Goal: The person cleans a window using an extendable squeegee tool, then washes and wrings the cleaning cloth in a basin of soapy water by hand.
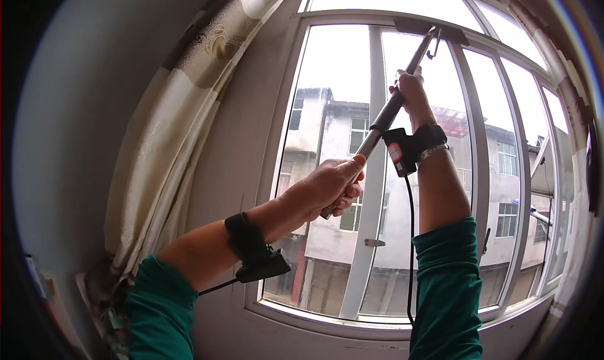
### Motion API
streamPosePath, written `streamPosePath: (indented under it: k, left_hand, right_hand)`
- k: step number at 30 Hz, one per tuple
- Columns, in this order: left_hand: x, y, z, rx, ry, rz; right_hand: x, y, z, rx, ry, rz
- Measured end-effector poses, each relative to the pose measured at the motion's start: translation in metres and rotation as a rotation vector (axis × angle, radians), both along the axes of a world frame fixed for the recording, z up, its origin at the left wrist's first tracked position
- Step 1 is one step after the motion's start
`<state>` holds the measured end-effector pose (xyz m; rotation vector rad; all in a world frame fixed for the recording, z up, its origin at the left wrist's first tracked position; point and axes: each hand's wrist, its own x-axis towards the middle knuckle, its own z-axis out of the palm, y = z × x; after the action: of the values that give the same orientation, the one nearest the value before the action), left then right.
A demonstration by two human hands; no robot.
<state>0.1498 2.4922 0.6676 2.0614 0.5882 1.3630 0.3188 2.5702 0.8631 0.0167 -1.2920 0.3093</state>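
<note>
A long-handled window squeegee slants up across the window, its dark grip section in the middle and a bare metal stretch below. Its wide grey head lies along the top of the window frame, and whether it touches the glass or the frame I cannot tell. Around the lower end of the pole my left hand is closed. Higher up, my right hand is wrapped round the pole, just below the head. Both forearms wear black straps with small boxes and cables.
The sliding window has white frames and a small latch on one upright. A patterned curtain hangs at the left, another curtain at the right. Buildings stand outside. Cluttered items sit low at the left.
</note>
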Motion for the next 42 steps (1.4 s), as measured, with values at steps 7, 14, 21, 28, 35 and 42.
streamPosePath:
  k: [7,14,21,28,35,42]
  left_hand:
    - [-0.047,-0.005,-0.043,0.049,-0.111,0.147]
    - [-0.099,-0.001,-0.072,0.047,-0.265,0.173]
    - [-0.144,0.016,-0.092,0.05,-0.301,0.21]
    - [-0.163,0.015,-0.125,-0.009,-0.253,0.208]
    - [-0.17,0.031,-0.133,0.061,-0.305,0.244]
    - [-0.159,0.037,-0.067,0.062,-0.314,0.177]
  right_hand:
    - [-0.086,0.003,-0.013,-0.094,-0.122,0.026]
    - [-0.171,0.003,-0.023,-0.156,-0.34,-0.091]
    - [-0.225,0.015,-0.04,-0.14,-0.396,-0.158]
    - [-0.232,0.014,-0.085,-0.102,-0.394,-0.269]
    - [-0.254,0.013,-0.08,-0.004,-0.379,-0.246]
    - [-0.247,0.011,-0.059,-0.035,-0.56,-0.285]
